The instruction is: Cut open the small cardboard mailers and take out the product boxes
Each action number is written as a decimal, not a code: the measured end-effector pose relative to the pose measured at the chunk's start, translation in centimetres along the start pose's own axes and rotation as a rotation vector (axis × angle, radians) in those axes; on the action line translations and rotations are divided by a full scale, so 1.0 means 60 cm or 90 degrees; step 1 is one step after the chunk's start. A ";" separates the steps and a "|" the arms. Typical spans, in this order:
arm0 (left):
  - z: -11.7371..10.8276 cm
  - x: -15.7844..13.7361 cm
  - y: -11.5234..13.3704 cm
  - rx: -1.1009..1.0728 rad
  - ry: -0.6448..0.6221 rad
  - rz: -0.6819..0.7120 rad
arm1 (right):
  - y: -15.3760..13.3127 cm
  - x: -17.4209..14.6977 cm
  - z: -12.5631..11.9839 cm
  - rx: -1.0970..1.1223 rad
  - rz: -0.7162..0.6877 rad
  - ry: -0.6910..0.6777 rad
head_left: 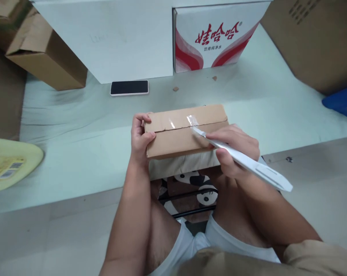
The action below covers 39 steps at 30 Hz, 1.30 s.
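Note:
A small brown cardboard box [179, 140] is tilted up at the front edge of the cloth-covered surface. My left hand [140, 136] grips its left end, thumb on the near flap and fingers behind. Between the thumb and fingers of my right hand [233, 147] is a white utility knife [248, 163]. The knife's tip meets the box's middle seam, beside a shiny piece of clear tape [192, 120]. Part of the box's right end is hidden by my right hand.
Behind the box lie a phone [129, 87] and two small brown scraps. Farther back stands a white carton [213, 38] with red print. Brown cartons [49, 53] stand at the left and right. A yellow-green container [12, 165] is at the left edge, a blue object [341, 101] at the right.

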<state>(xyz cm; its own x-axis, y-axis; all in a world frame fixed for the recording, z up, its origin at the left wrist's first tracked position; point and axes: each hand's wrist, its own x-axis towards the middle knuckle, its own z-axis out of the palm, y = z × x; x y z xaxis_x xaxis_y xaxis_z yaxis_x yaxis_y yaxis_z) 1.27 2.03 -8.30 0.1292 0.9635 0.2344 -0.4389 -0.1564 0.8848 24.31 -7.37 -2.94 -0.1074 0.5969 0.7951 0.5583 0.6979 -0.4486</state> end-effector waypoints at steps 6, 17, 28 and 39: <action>0.002 0.002 -0.001 0.004 -0.001 -0.001 | 0.001 0.007 0.003 -0.030 0.055 -0.041; 0.000 0.001 -0.002 -0.001 0.001 -0.006 | -0.003 0.011 -0.001 -0.015 0.090 -0.065; 0.006 -0.002 0.003 0.004 0.010 -0.011 | -0.003 0.017 0.011 -0.116 0.159 -0.011; 0.000 -0.002 0.003 0.031 0.003 -0.012 | 0.071 -0.035 -0.033 0.049 0.232 0.326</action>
<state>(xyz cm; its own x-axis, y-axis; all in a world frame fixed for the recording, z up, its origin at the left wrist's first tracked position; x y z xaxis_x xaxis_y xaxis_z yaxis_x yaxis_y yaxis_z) 1.16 1.88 -8.21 0.1337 0.9673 0.2155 -0.3926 -0.1480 0.9077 28.54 -6.40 -5.71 0.4966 0.5494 0.6720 0.4224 0.5233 -0.7401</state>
